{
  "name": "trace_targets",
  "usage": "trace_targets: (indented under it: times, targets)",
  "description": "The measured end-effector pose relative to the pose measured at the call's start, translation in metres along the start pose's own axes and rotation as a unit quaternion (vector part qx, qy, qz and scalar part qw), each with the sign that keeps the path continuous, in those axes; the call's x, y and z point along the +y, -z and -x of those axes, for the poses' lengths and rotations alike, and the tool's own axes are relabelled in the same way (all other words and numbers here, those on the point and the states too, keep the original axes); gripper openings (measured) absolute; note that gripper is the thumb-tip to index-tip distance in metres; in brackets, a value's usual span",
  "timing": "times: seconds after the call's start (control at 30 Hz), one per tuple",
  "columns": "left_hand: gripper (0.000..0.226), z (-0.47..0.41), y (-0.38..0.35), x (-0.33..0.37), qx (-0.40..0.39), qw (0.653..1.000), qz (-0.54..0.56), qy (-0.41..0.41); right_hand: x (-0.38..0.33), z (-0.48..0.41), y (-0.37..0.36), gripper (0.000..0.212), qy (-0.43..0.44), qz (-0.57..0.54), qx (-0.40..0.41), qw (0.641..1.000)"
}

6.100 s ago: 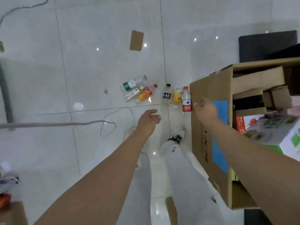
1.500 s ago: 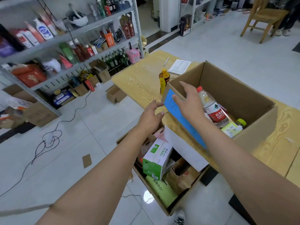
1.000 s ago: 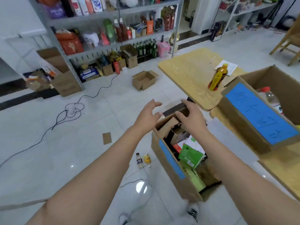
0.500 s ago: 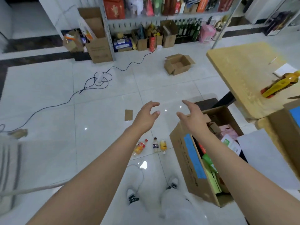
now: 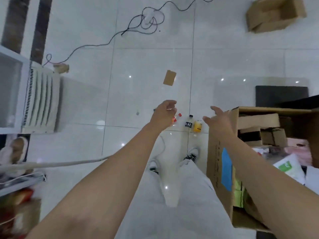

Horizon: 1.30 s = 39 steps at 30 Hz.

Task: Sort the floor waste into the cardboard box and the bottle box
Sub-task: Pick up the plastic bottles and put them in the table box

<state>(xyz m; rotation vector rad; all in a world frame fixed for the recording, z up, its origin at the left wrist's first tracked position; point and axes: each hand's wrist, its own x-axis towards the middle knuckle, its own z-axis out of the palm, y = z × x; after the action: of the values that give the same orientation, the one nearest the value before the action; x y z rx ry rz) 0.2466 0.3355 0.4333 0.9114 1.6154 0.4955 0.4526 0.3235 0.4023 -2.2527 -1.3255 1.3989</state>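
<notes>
Bottles now closer; left hand above them, right hand beside.

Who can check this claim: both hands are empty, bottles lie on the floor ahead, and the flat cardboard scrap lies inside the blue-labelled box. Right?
Not quite. The head view shows the cardboard scrap on the bare floor tiles beyond the bottles, not inside the blue-labelled box. The rest stands: left hand and right hand hold nothing, and the bottles lie on the floor ahead.
</notes>
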Motion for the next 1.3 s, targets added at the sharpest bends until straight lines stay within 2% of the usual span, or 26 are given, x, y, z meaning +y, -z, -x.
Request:
trace_targets:
  times: [0.23,0.4,0.53,0.73,0.87,1.1,1.2,1.3]
  targets:
    - [0.032,-0.059,-0.054,-0.087,-0.036,0.995,-0.059,0.076,0.074,-0.080,-0.042,0.057,-0.076,0.040,-0.031,0.996]
    - [0.033,-0.137,-0.105,-0.158,-0.080,0.991,-0.081,0.068,0.143,-0.160,-0.096,0.059,-0.117,0.080,-0.020,0.990]
    - [0.033,-0.212,-0.141,-0.239,-0.073,0.993,-0.064,0.074,0.200,-0.236,-0.156,0.060,-0.141,0.070,-0.003,0.988]
    - [0.032,-0.303,-0.189,-0.359,-0.109,0.990,-0.054,0.071,0.297,-0.336,-0.256,0.063,-0.201,0.036,0.002,0.979]
    - [0.034,-0.348,-0.220,-0.415,-0.129,0.987,-0.029,0.090,0.346,-0.382,-0.298,0.068,-0.241,0.028,0.031,0.970]
    - [0.028,-0.368,-0.224,-0.453,-0.132,0.987,0.018,0.091,0.381,-0.438,-0.330,0.072,-0.262,0.034,0.080,0.961]
    - [0.029,-0.351,-0.208,-0.444,-0.135,0.987,0.002,0.088,0.372,-0.419,-0.325,0.067,-0.255,0.043,0.091,0.962]
    - [0.029,-0.324,-0.190,-0.415,-0.126,0.988,0.004,0.093,0.339,-0.373,-0.305,0.066,-0.245,0.003,0.101,0.964]
